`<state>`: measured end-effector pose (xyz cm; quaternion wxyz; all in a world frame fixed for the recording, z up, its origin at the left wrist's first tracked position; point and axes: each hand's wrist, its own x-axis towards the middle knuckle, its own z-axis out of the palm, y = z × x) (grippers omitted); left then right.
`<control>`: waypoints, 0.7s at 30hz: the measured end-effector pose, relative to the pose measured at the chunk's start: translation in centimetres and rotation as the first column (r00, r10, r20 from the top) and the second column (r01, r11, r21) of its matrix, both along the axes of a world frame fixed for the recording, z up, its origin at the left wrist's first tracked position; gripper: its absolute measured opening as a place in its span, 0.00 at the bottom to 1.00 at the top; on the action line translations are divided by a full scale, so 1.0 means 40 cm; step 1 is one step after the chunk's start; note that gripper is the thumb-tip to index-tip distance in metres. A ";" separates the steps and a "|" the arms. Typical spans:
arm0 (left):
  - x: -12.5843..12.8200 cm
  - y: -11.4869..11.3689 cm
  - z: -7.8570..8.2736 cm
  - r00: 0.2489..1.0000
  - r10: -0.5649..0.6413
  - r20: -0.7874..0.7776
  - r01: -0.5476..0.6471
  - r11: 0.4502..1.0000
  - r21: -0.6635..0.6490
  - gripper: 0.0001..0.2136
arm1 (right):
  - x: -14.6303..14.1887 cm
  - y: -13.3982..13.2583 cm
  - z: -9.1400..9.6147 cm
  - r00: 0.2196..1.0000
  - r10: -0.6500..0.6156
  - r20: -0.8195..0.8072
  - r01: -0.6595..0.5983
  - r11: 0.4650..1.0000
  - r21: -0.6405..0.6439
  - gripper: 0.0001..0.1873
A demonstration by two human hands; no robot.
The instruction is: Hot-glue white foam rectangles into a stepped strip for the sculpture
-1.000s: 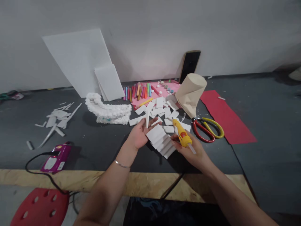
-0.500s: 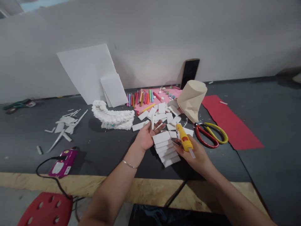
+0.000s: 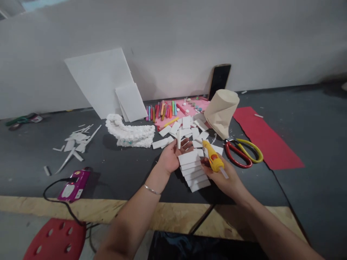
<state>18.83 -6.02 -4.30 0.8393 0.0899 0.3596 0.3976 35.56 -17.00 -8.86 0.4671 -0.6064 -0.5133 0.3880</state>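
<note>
- The left hand [image 3: 170,157] is turned palm up, pinching a small white strip [image 3: 179,139] that stands nearly on end between thumb and forefinger; the other fingers are spread loose.
- The right hand [image 3: 226,182] is closed around a yellow glue gun [image 3: 217,164], its nozzle pointing away from the person and a clear stick poking out of the back.
- Between the two hands sits a stepped white panel [image 3: 193,171], strips overlapping like shingles. The right fingertips seem to meet its right edge; from here I can't tell how firmly, or whether the left palm bears any of it.
- The strip looks very light and fairly stiff, foam or thick card by my guess, so a gentle pinch at one end should do; a hard squeeze might dent or snap it.
- The panel looks light too, but its seams are probably the weak spots. I'd take it by the outer side edges, flat, without bending it.
- The gun is likely the heaviest thing in hand; its grip is the place to hold, well clear of the tip, which may be hot.
- More loose white pieces [image 3: 186,122] lie just beyond the hands, near the scissors [image 3: 245,166].
</note>
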 end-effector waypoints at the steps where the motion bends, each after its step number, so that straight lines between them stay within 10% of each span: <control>1: -0.001 -0.001 0.001 1.000 0.007 -0.014 -0.007 1.000 0.013 0.14 | 0.001 0.001 -0.005 1.000 0.001 0.000 -0.001 1.000 -0.020 0.13; 15: 0.003 -0.012 0.007 0.999 0.036 -0.018 -0.035 0.998 0.054 0.13 | -0.003 -0.001 -0.004 1.000 0.012 -0.005 -0.012 0.997 -0.075 0.12; 21: -0.043 0.005 0.012 0.952 0.211 -0.223 -0.085 0.879 0.469 0.08 | -0.012 0.006 0.038 0.991 -0.094 -0.094 0.080 0.986 -0.145 0.15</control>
